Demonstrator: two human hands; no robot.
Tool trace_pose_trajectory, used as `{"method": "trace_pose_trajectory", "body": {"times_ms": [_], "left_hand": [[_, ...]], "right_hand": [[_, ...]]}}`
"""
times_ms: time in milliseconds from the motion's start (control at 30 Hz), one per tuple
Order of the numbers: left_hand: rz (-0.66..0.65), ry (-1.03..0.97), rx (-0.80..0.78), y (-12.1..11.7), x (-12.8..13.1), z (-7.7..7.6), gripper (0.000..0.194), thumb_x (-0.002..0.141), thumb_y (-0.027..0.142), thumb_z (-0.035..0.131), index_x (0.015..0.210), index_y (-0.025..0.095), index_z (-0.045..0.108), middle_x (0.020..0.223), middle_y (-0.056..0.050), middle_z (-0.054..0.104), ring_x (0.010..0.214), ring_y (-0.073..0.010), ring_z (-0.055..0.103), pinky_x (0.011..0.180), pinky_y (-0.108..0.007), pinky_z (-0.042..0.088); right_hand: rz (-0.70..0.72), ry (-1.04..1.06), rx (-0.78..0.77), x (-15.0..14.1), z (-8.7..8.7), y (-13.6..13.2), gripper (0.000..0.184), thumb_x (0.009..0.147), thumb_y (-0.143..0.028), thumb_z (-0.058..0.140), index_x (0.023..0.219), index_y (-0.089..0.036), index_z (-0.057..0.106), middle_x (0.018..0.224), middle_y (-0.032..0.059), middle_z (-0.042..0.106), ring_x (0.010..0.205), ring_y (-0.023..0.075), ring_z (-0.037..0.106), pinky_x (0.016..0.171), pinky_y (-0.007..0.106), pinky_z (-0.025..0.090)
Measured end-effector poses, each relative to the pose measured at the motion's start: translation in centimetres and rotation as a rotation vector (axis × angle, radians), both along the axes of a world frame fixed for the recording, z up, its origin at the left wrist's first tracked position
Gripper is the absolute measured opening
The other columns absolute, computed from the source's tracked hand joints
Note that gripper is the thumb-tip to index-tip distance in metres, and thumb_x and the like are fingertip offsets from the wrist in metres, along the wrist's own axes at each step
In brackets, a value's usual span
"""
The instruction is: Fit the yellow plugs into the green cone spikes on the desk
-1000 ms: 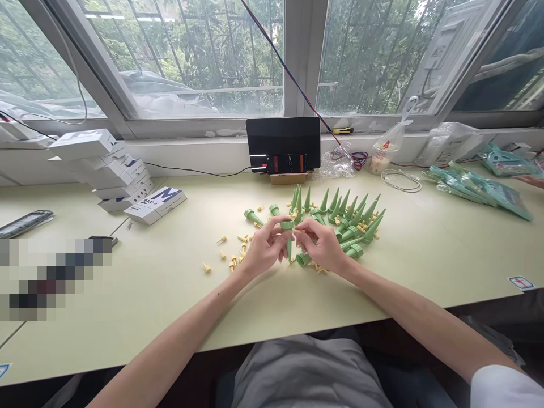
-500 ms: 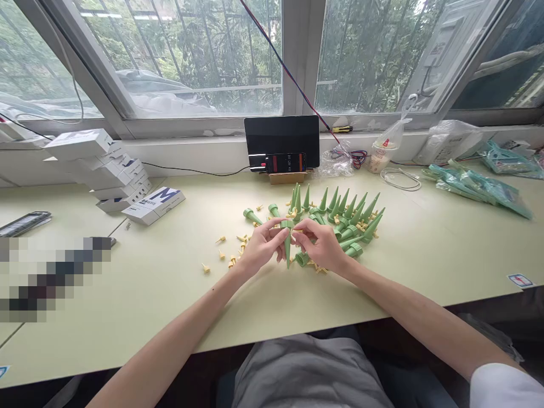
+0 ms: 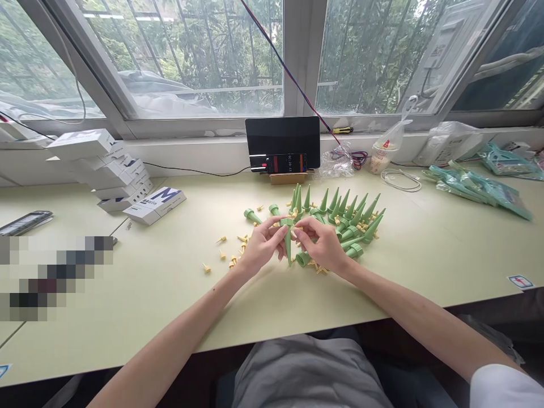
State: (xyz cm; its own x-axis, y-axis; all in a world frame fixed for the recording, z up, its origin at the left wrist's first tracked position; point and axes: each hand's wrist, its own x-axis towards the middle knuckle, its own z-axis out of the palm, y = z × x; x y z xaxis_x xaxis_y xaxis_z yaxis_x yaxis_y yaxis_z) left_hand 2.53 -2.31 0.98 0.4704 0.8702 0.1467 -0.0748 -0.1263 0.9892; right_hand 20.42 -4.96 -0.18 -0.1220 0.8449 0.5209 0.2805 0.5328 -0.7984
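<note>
My left hand (image 3: 259,247) and my right hand (image 3: 322,244) meet over the pale green table (image 3: 170,283), both pinching one green plastic cone spike (image 3: 288,241) that points tip down. The fingers of both hands close on its wide top end. Just behind the hands lies a pile of green cone spikes (image 3: 346,215), some standing tip up. Small yellow plugs (image 3: 232,258) are scattered on the table to the left of my left hand.
A dark tablet with a phone (image 3: 284,148) leans against the window sill behind the pile. A stack of white boxes (image 3: 114,175) stands at the left. Teal packets (image 3: 476,187) lie at the far right, beside a plastic bag with a cup (image 3: 385,150).
The hands have stayed in place; the fingers have shifted slightly on the top of the green cone, which hangs a little straighter now.
</note>
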Motion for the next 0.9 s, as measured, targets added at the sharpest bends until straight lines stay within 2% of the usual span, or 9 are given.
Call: {"method": "trace_pose_trajectory", "body": {"times_ms": [200,500,900], "left_hand": [[0.007,0.010,0.016,0.0,0.0,0.0,0.048,0.090,0.051,0.065,0.122,0.017,0.056,0.073,0.000,0.067,0.048,-0.0109,0.059,0.044,-0.023,0.049],[0.036,0.058,0.119,0.0,-0.1,-0.7,0.044,0.092,0.049,0.062,0.122,0.017,0.056,0.081,-0.003,0.069,0.048,-0.0099,0.058,0.044,-0.023,0.049],[0.086,0.143,0.208,0.2,-0.1,-1.1,0.043,0.092,0.047,0.061,0.123,0.018,0.058,0.078,-0.001,0.068,0.050,-0.0101,0.058,0.045,-0.023,0.049]], "right_hand": [[0.016,0.012,-0.008,0.0,-0.1,-0.1,0.013,0.097,-0.034,0.057,0.092,-0.021,0.059,0.076,0.0020,0.069,0.060,0.0147,0.063,0.055,0.028,0.052],[0.039,0.008,-0.022,0.2,-0.3,0.1,0.014,0.097,-0.033,0.057,0.090,-0.022,0.059,0.073,0.0012,0.065,0.057,0.0141,0.059,0.053,0.027,0.049],[0.080,0.049,-0.103,0.4,-0.3,0.1,0.020,0.096,-0.039,0.060,0.088,-0.021,0.057,0.069,-0.0002,0.064,0.052,0.0130,0.058,0.050,0.027,0.048]]}}
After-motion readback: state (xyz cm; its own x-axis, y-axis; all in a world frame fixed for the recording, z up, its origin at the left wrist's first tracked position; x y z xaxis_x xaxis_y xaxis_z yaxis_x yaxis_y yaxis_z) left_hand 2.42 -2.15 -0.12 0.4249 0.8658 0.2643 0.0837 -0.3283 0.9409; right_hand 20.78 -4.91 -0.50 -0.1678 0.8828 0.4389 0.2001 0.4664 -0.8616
